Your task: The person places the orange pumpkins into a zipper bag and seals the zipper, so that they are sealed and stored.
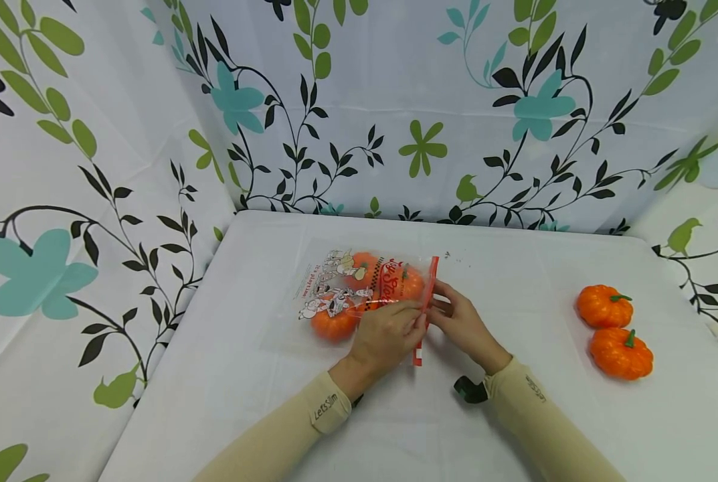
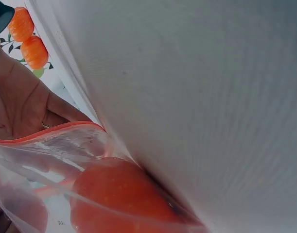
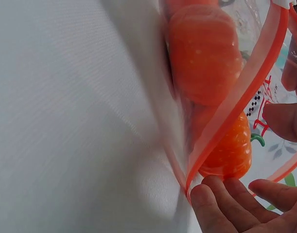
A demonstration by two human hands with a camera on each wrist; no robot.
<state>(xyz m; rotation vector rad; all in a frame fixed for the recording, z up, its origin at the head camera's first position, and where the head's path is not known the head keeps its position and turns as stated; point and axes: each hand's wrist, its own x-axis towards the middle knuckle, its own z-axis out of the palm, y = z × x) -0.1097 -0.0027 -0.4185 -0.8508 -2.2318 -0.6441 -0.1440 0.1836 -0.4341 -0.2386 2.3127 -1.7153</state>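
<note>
A clear zip bag (image 1: 316, 284) with a red edge and red print lies on the table, several small orange toy pumpkins (image 1: 333, 326) inside it. My left hand (image 1: 385, 338) pinches the bag's red-edged mouth; its fingertips are partly hidden in the head view. At the same edge, from the right, my right hand (image 1: 464, 325) touches the bag with fairly straight fingers (image 3: 235, 208), thumb apart from them. The mouth gapes between the red strips (image 3: 235, 104) in the right wrist view. Through the plastic, a pumpkin (image 2: 124, 194) shows close up in the left wrist view.
Two more orange pumpkins, one (image 1: 604, 306) behind the other (image 1: 621, 353), sit at the table's right side. A white cloth covers the table (image 1: 214, 375). Leaf-printed curtains (image 1: 359, 100) hang behind and at both sides. A dark wrist camera (image 1: 470, 389) sits by the right sleeve.
</note>
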